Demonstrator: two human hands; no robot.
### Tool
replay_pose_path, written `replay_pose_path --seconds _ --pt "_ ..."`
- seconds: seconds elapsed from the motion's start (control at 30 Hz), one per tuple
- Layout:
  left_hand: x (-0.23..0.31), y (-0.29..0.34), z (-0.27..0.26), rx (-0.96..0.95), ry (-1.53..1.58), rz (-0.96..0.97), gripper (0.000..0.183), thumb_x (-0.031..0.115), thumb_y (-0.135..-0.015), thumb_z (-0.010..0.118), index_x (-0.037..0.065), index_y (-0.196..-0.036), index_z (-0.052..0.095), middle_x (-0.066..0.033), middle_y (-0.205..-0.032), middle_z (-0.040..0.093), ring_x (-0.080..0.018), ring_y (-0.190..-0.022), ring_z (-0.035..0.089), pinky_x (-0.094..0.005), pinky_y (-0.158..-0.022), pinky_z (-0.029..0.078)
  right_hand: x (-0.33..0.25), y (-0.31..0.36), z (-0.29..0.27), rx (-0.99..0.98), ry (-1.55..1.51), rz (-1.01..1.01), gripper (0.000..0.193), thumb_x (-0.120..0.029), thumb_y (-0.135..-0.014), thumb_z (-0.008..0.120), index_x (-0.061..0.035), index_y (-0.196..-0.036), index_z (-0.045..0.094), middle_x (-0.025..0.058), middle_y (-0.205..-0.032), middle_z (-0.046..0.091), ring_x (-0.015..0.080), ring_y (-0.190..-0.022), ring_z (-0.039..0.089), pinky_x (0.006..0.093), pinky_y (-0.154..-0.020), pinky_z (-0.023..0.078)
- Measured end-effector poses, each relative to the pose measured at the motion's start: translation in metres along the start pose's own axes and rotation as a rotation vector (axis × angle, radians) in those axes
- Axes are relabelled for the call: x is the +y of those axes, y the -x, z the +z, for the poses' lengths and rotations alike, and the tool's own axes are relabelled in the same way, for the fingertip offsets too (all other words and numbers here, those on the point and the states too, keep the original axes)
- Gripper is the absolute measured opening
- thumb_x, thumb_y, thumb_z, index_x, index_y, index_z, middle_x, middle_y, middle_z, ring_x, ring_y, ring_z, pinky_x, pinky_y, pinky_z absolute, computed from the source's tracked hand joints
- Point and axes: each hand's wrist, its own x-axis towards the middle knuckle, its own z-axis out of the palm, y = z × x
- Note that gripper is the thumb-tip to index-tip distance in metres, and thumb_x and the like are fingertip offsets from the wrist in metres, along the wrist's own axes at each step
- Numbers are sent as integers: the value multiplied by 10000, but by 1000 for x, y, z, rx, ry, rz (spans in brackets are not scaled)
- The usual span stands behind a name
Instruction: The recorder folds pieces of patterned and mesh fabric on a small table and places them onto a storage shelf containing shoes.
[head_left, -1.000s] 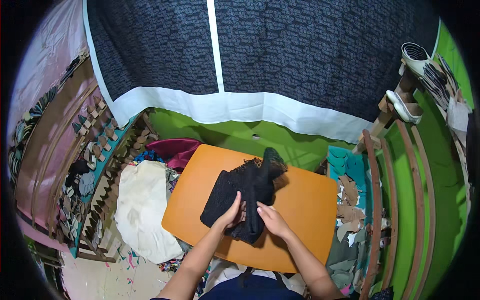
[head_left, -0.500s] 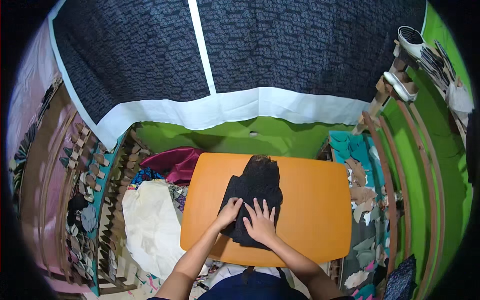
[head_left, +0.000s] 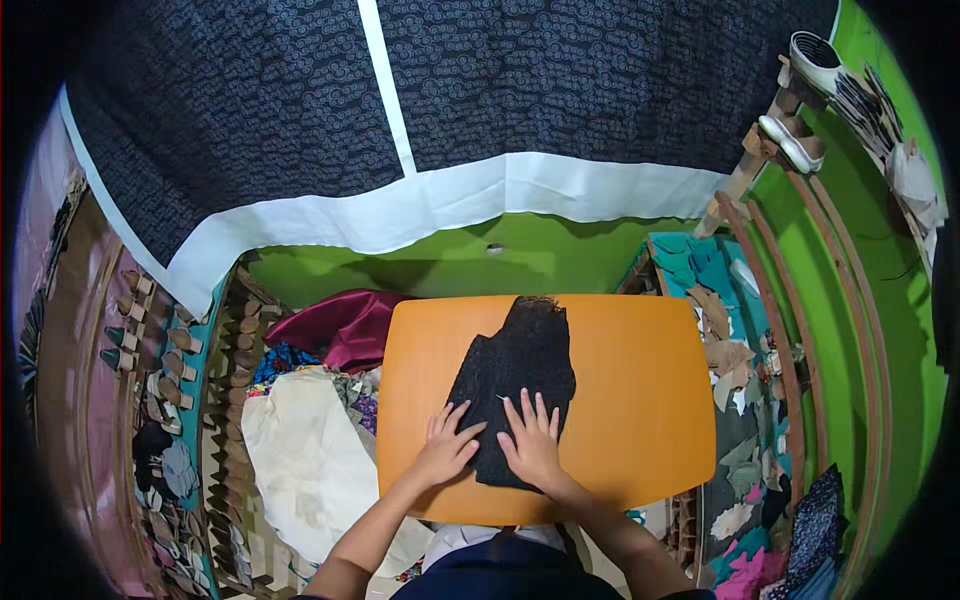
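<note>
A folded piece of black cloth (head_left: pixel 515 350) lies on the orange table (head_left: pixel 640 400), its narrow end pointing to the far edge. My left hand (head_left: pixel 447 447) rests at the cloth's left edge, fingers spread, partly on the cloth and partly on the tabletop. Flat on the cloth's lower right part is my right hand (head_left: pixel 533 440), its fingers stretched out and apart. A tiny pale mark or object shows near the right fingertips, too small to name. Neither hand grips anything.
Cream fabric (head_left: pixel 310 450) and shiny maroon cloth (head_left: pixel 345 325) lie left of the table. Wooden racks with shoe forms (head_left: pixel 180 365) stand farther left. At right, a shelf holds leather scraps (head_left: pixel 725 360). A dark patterned curtain (head_left: pixel 560 90) hangs beyond the table.
My left hand has gone from bent fingers on the cloth to lying spread at its left edge. My right hand remains flat on the cloth. The view has shifted slightly.
</note>
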Motion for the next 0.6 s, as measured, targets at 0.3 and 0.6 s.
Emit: replay_pose_path --seconds 0.3,0.6 --pt "-5 1 10 -180 -3 50 684 558 -686 605 9 -1094 569 -224 -1435 108 -455 -1293 113 -584 -1007 134 -5 9 36 48 122 113 501 -294 -883 392 -102 -1342 334 202 -1412 214 399 -1302 173 604 -1002 111" --pt "-11 10 25 9 33 -84 415 311 -633 675 2 -889 565 -172 -1313 312 -404 -1178 294 -538 -928 284 6 -16 29 244 -30 42 361 -183 -844 483 -54 -1181 471 169 -1232 432 335 -1183 354 494 -985 242"
